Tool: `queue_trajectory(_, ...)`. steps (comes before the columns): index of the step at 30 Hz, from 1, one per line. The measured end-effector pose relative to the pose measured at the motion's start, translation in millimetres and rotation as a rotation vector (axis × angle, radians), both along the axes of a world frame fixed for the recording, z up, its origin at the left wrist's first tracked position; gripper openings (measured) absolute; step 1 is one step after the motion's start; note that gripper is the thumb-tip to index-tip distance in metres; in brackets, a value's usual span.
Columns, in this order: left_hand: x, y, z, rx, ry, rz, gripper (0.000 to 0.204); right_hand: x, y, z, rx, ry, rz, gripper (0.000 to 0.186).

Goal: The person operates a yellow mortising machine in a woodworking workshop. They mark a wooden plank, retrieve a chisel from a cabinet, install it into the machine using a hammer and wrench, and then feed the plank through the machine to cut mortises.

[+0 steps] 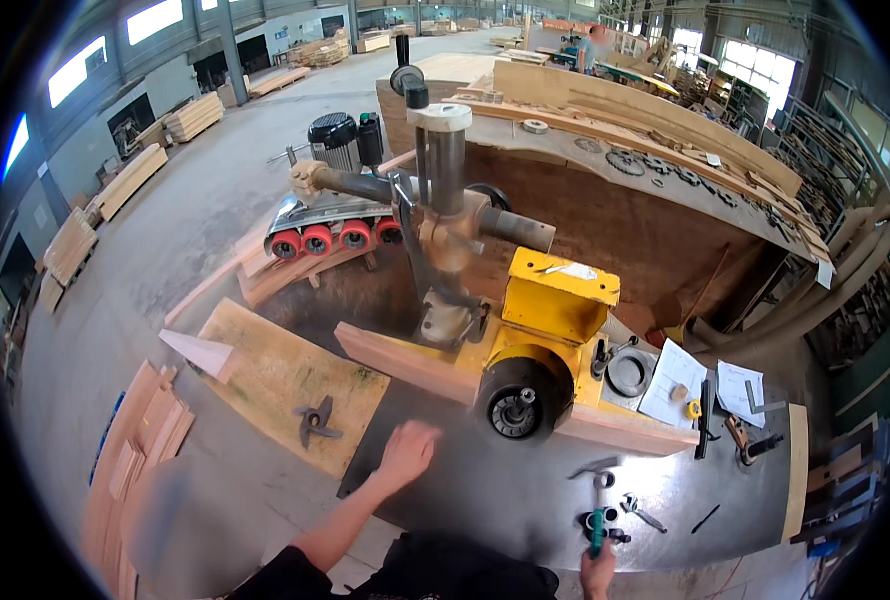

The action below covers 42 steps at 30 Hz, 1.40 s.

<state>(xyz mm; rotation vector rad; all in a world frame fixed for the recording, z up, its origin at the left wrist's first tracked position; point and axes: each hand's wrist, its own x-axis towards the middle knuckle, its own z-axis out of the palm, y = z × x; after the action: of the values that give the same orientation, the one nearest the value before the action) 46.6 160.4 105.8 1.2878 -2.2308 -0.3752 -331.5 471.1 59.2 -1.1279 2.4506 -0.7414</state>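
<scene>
My left hand point(406, 450) lies flat, fingers apart, on the grey steel machine table point(485, 490), close to its left edge. It holds nothing. My right hand point(597, 572) at the bottom edge grips a green-handled tool point(597, 525) that stands upright over small metal parts and wrenches point(637, 510). Just beyond the hands sits the yellow cutter housing point(555, 300) with a black round spindle head point(518, 400) and a wooden fence point(415, 362). A dark cutter blade point(315, 420) lies on a plywood board point(285, 385) left of my left hand.
A power feeder with red rollers point(335, 238) hangs behind the spindle on a steel column point(443, 170). Papers point(670, 385), a ring and hand tools lie at the table's right. Curved wood pieces point(645, 115) and plank stacks point(130, 480) surround the machine. A person point(593, 45) stands far back.
</scene>
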Motion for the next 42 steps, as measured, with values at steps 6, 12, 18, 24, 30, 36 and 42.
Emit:
queue_trajectory(6,-15.5,-121.9,4.1,-0.192,-0.237,0.134,0.049,51.2,-13.8,-57.8,0.328,0.084,0.364,0.030)
queue_trajectory(12,-17.8,-155.2,-28.7,-0.049,-0.690,0.033,0.056,7.4,-106.3,23.8,0.014,0.328,0.403,0.067)
queue_trajectory(18,-32.4,-173.0,-14.0,0.079,-0.733,-0.015,0.062,-69.7,-246.6,55.2,-0.112,0.614,0.332,0.058)
queue_trajectory(24,-31.1,-174.7,-28.6,0.092,-0.739,0.014,0.068,-106.4,-292.1,27.7,0.043,0.598,0.456,0.032)
queue_trajectory(30,-51.4,-168.5,11.3,0.117,-0.779,0.052,0.073,-102.0,-301.3,19.6,0.010,0.591,0.377,0.027)
queue_trajectory(36,-41.3,-131.0,7.5,0.071,-0.794,0.053,0.081,-84.0,-272.5,18.6,0.033,0.626,0.303,0.020)
queue_trajectory(42,-34.6,-130.3,-2.1,-0.063,-0.729,0.032,0.070,-78.6,-275.0,18.0,-0.012,0.654,0.260,0.022)
